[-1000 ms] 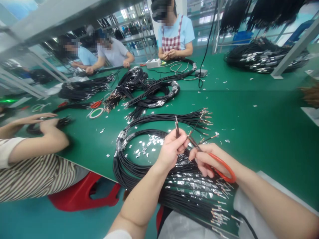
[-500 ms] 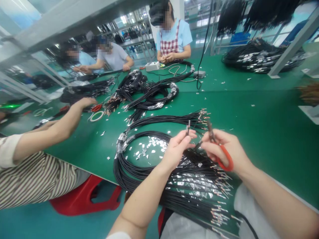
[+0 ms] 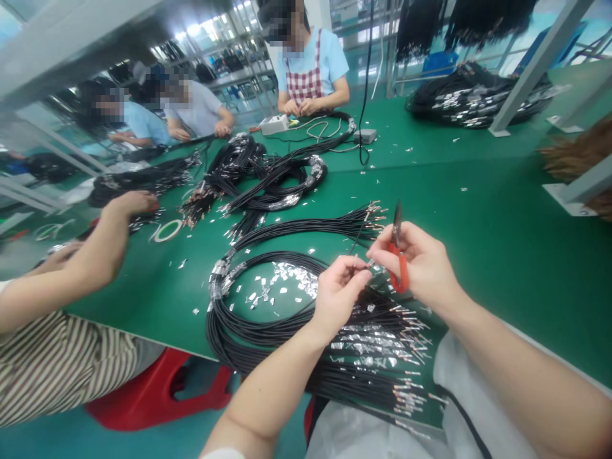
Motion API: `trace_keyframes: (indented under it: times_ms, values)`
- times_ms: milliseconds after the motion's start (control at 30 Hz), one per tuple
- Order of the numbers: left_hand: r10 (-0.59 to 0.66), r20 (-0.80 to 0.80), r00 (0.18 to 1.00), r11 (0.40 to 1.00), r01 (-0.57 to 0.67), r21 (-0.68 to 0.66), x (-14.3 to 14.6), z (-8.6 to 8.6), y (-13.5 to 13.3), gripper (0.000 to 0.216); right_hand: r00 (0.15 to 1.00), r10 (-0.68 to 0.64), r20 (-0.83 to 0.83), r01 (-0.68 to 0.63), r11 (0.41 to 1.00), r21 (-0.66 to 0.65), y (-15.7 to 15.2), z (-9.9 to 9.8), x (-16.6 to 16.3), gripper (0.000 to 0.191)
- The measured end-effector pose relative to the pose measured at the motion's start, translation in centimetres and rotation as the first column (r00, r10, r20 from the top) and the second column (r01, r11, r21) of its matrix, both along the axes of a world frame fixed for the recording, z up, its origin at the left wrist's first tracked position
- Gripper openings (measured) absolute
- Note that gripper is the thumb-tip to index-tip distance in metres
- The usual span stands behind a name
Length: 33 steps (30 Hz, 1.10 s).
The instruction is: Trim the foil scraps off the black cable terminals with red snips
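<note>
People (image 3: 310,70) are working around a green worktop (image 3: 478,236) in a factory. Bundles of black wire (image 3: 268,331) are lying there, and dark bunches (image 3: 488,22) are hanging behind.

Free to pass rightward across mostly bare counter (image 3: 497,268), beyond the right grip (image 3: 423,258) and its upright scissors (image 3: 394,248). Blocked below by the cable bundle (image 3: 268,347), ahead by coiled cables (image 3: 282,159), leftward by a co-worker's arm (image 3: 102,255). Interrupted far right by a slanting post (image 3: 535,73).
</note>
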<state>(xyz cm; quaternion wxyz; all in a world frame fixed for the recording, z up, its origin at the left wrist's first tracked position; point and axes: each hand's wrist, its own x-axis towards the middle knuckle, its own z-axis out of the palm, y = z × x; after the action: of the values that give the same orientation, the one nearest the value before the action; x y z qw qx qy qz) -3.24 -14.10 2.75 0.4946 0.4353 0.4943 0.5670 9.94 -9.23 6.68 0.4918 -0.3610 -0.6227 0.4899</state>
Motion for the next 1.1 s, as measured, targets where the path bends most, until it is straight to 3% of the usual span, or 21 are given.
trace_keyframes:
  times_ms: [133, 267, 333, 467, 600, 800, 1100]
  values:
    - [-0.144, 0.167, 0.975, 0.984, 0.159, -0.077, -0.2, 0.1, -0.1, 0.021, 0.995, 0.097, -0.014, -0.096, 0.995, 0.025, -0.3, 0.0, 0.0, 0.014]
    - [-0.322, 0.445, 0.836, 0.886, 0.432, -0.169, -0.7, 0.6, 0.2, 0.026, 0.979, 0.182, -0.097, -0.183, 0.983, -0.006, -0.2, -0.4, 0.0, 0.018]
    - [-0.33, 0.497, 0.803, 0.872, 0.461, -0.167, -0.8, 0.8, 0.3, 0.025, 0.957, 0.197, -0.214, -0.218, 0.973, -0.08, 0.2, -0.9, -0.1, 0.023]
    - [-0.128, 0.389, 0.912, 0.972, 0.193, -0.132, -0.8, 0.9, 0.4, 0.021, 0.934, 0.054, -0.352, -0.142, 0.963, -0.23, 0.6, -2.0, -0.7, 0.03]
    - [0.02, 0.261, 0.965, 0.997, -0.002, -0.071, -0.6, 0.6, 0.4, 0.022, 0.971, 0.022, -0.238, -0.059, 0.987, -0.148, -0.3, -2.3, -1.5, 0.028]
    - [0.065, 0.186, 0.98, 0.997, -0.07, 0.017, -0.5, -0.2, 0.4, 0.019, 0.991, -0.039, -0.129, 0.032, 0.998, -0.052, -1.4, -1.9, -1.8, 0.017]
    - [0.074, 0.2, 0.977, 0.997, -0.071, -0.024, -0.7, 0.3, 0.4, 0.02, 0.994, -0.036, -0.102, 0.034, 0.999, -0.017, -0.9, -2.0, -1.7, 0.018]
